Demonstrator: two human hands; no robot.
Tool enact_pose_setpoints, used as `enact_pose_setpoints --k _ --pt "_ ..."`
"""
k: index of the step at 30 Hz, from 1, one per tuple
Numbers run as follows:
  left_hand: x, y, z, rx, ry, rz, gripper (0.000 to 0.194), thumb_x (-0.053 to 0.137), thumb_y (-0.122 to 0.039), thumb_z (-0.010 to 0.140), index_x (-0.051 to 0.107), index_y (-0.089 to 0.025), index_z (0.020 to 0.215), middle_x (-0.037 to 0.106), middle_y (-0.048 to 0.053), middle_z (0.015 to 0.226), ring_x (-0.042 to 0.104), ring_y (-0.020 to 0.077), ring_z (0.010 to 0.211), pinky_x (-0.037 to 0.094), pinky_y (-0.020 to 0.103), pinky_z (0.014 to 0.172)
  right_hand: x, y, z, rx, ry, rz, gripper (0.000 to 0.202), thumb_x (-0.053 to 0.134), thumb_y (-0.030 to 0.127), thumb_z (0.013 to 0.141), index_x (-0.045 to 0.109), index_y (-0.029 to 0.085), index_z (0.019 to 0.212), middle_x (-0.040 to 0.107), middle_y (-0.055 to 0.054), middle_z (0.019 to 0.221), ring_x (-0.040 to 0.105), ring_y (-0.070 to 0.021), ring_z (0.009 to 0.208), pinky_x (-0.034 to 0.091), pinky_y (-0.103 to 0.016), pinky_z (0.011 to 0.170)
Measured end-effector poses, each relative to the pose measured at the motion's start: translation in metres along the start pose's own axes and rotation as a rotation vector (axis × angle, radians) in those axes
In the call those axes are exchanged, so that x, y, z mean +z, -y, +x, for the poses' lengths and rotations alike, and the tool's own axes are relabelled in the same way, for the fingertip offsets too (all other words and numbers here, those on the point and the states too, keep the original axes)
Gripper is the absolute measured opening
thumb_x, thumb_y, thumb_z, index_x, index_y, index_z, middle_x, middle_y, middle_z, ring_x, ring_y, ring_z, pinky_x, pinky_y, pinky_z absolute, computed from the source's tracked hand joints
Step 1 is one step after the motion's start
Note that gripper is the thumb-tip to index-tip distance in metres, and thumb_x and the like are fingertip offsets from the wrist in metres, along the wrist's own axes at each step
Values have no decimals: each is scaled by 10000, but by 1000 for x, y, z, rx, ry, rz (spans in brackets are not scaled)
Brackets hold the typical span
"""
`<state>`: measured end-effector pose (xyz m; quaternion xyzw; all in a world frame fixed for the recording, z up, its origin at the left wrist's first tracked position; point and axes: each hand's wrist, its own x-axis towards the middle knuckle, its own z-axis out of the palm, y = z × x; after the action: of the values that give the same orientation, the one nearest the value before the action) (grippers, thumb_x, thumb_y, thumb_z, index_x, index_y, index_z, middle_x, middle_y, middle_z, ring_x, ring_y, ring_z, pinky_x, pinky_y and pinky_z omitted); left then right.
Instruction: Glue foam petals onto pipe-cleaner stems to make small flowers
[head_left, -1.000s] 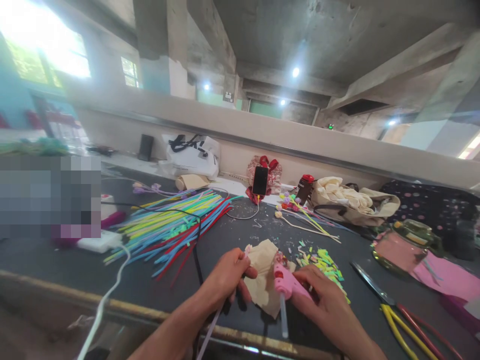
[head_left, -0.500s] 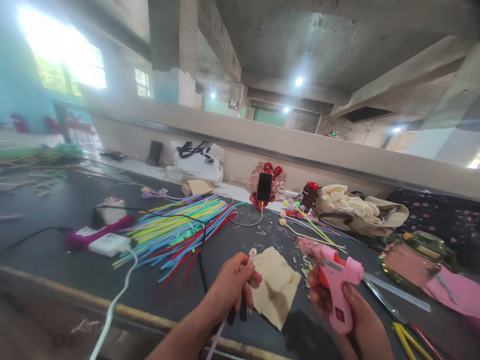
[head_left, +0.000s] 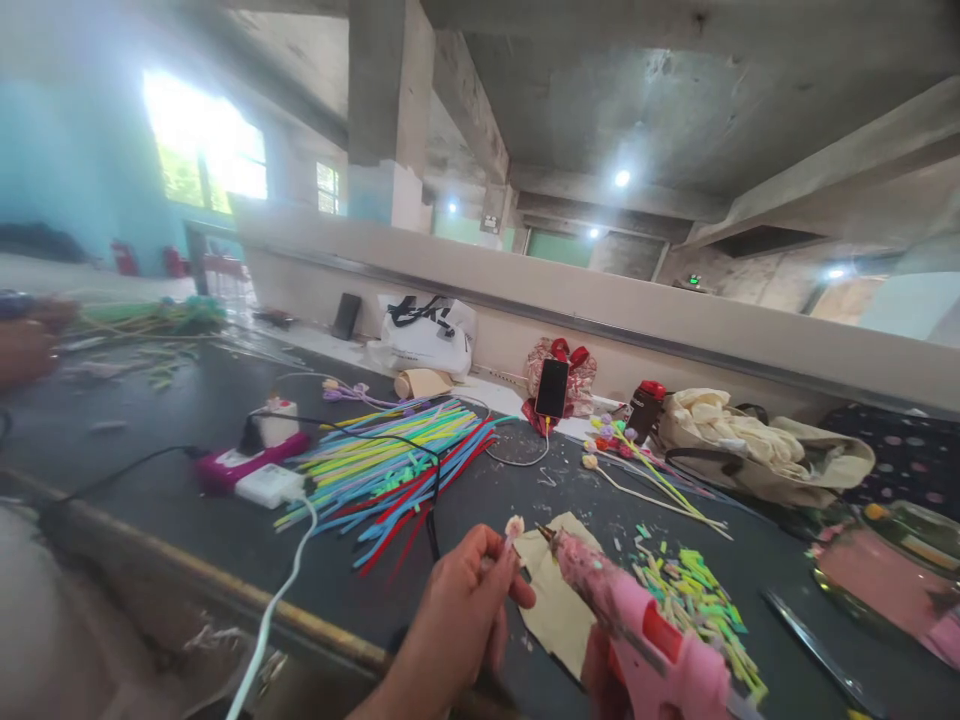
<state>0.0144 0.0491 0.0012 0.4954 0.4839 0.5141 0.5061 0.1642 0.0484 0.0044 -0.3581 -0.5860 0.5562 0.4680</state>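
Between the thumb and fingers of my left hand [head_left: 466, 608] is a small pale pink flower [head_left: 514, 527], its fuzzy head poking up above the fingertips. My right hand [head_left: 600, 668], mostly hidden, grips a pink hot glue gun [head_left: 637, 625]. The gun's metal nozzle points left, a short gap from the flower. Under both lies a beige cloth piece [head_left: 559, 610] on the dark table. Short green and yellow pipe cleaner pieces [head_left: 694, 590] are scattered to the right of the glue gun.
Long coloured pipe cleaners [head_left: 405, 450] lie left of centre, beside a purple and white power strip [head_left: 251, 470] with cables. Finished flowers [head_left: 615, 440], a propped phone [head_left: 552, 388], a cloth bag [head_left: 750, 450] and a glass jar [head_left: 877, 570] stand behind. Another person's hand [head_left: 30, 340] shows at far left.
The glue gun has moved left and closer to the flower, its nozzle now over the cloth. The view has turned left, bringing another person's hand in at the left edge.
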Motion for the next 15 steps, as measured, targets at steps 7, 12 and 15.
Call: enact_pose_setpoints --k 7,12,15 --pt "-1 -3 -2 -26 -83 66 227 503 -396 718 481 -197 612 638 -23 493 387 57 218 229 181 288 30 -19 58 17 72 -60 191 617 422 711 646 292 848 646 -21 702 594 -304 806 490 -388 583" --pt "0 -4 -2 -32 -99 84 202 502 -371 714 496 -200 606 683 3 578 393 59 236 252 190 307 30 -21 57 50 111 -72 179 518 350 837 586 232 953 628 -25 911 588 -205 816 499 -339 648" --pt "0 -3 -2 -25 -113 107 197 497 -363 718 501 -201 606 683 5 581 391 62 237 250 193 310 30 -21 58 54 125 -69 168 539 361 816 609 240 910 636 -20 888 587 -215 836 497 -332 651"
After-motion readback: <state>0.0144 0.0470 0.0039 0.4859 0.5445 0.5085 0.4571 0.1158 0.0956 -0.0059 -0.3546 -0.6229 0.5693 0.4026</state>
